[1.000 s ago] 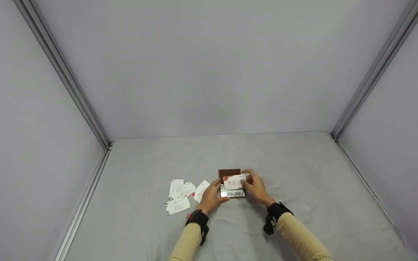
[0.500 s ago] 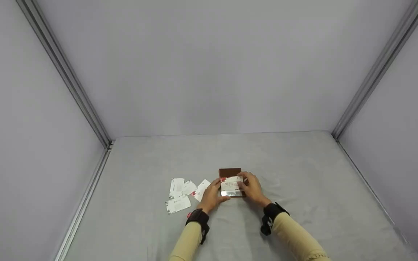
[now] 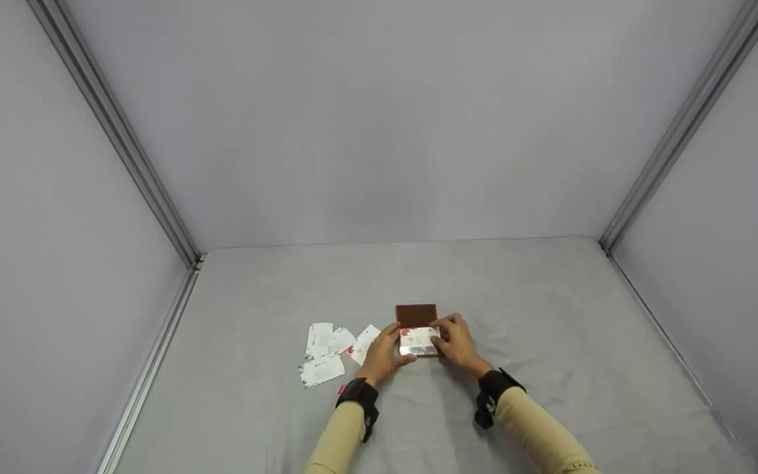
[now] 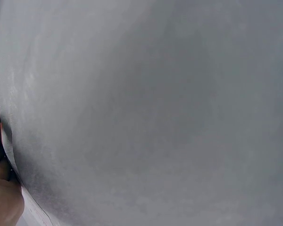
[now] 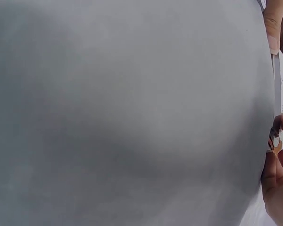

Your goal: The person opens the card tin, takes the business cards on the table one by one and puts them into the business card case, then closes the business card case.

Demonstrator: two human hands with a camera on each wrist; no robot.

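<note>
A pale grey cloth covers the worktop [image 3: 550, 309], which sits in a plain grey booth; metal rails run down both corners where the side walls meet the back wall. Both wrist views show little but grey cloth, with slivers of skin and card edge at their borders.

Towards 9 o'clock from the hands, a loose scatter of white cards [image 3: 326, 352] with red marks lies flat on the cloth, well apart from the rail. Their print is too small to read.

The left hand [image 3: 382, 355] holds the left end of a card case [image 3: 418, 329], fingers curled against its side. The case lies open near the worktop's middle: a brown lid stands at 12 o'clock and a shiny metal tray lies towards 6 o'clock. Its long axis runs left to right, the hinge away from the person.

A white card [image 3: 420, 334] with a red corner lies in the tray, its long side along the case's; its writing cannot be read.

The right hand [image 3: 456, 342] pinches the card's right end, fingers bent over the case's edge.
</note>
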